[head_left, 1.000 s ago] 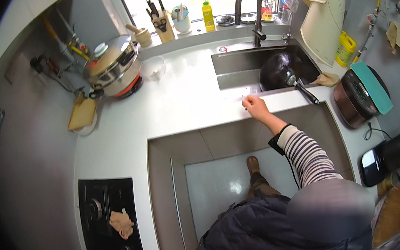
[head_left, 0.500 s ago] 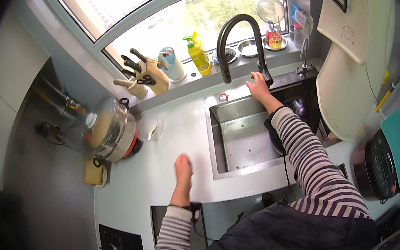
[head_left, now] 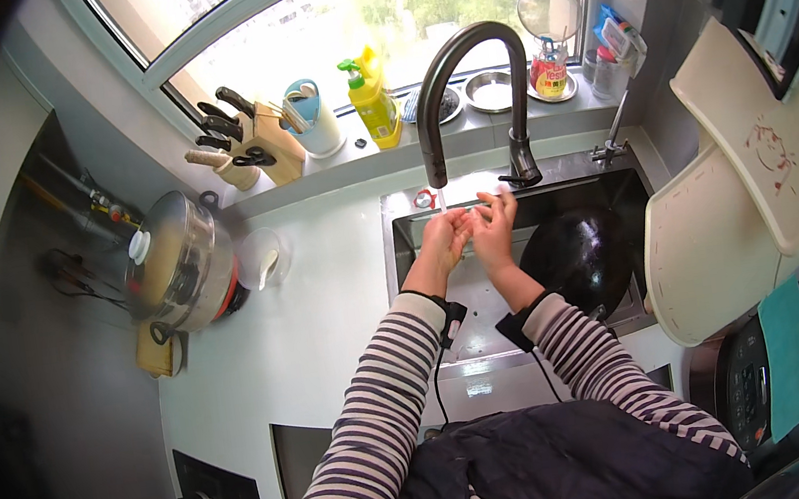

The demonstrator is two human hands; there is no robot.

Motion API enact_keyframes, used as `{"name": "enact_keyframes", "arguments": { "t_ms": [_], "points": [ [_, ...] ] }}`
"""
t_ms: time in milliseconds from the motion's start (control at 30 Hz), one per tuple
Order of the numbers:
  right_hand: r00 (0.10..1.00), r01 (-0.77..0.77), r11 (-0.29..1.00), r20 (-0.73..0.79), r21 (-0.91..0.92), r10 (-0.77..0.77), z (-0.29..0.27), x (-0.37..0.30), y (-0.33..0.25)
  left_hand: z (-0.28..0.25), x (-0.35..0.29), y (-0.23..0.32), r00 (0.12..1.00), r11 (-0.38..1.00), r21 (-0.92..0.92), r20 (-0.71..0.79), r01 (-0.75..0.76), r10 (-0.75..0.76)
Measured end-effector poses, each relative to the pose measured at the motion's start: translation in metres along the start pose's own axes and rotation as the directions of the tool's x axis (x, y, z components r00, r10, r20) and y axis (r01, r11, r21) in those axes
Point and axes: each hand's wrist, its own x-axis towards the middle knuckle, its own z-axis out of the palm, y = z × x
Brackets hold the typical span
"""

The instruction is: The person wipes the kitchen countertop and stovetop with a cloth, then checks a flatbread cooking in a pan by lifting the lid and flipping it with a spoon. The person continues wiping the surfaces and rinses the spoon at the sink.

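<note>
Both my hands are over the steel sink (head_left: 472,341), close together under the spout of the dark faucet (head_left: 431,129). A thin stream of water falls from the spout onto my left hand (head_left: 444,237), which is cupped with the palm turned up and holds nothing. Beside it, almost touching, my right hand (head_left: 494,224) has its fingers apart and is empty too. Black bands with cords circle both wrists. A black wok (head_left: 577,256) leans in the right part of the sink, to the right of my right hand.
Left on the counter stand a steamer pot (head_left: 184,263) and a clear bowl (head_left: 264,258). A knife block (head_left: 270,145), a utensil holder (head_left: 314,124) and a yellow soap bottle (head_left: 375,111) line the sill. Cutting boards (head_left: 711,239) hang right, above a rice cooker (head_left: 739,376).
My right hand has come off the faucet's base down toward the spout. My left hand has moved from over the counter to the sink. Water now runs from the spout.
</note>
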Motion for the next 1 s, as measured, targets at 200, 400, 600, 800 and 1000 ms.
{"name": "enact_keyframes", "arguments": {
  "t_ms": [200, 400, 600, 800, 1000],
  "points": [
    [0.842, -0.536, 0.557, 0.350, 0.635, 0.411, 0.036, 0.008, 0.024, -0.011, 0.010, -0.003, 0.989, 0.931, -0.347, 0.049, -0.113, 0.139],
    [0.635, -0.768, 0.404, 0.505, 0.497, 0.585, 0.052, 0.022, 0.060, -0.017, -0.010, -0.010, 0.905, 0.731, 0.535, 0.222, -0.423, 0.362],
    [0.574, -0.811, 0.317, 0.563, 0.492, 0.594, 0.045, 0.007, 0.055, -0.032, -0.003, -0.007, 0.631, -0.005, 0.749, 0.562, -0.663, 0.534],
    [0.713, -0.701, 0.347, 0.601, 0.623, 0.363, 0.039, -0.015, 0.017, -0.027, 0.009, 0.011, 0.914, 0.530, 0.787, 0.100, -0.315, 0.394],
    [0.772, -0.510, 0.828, 0.549, 0.234, 0.320, 0.015, -0.005, 0.012, -0.013, 0.012, 0.004, 0.999, 0.995, -0.100, -0.034, -0.003, -0.001]
  ]
}}
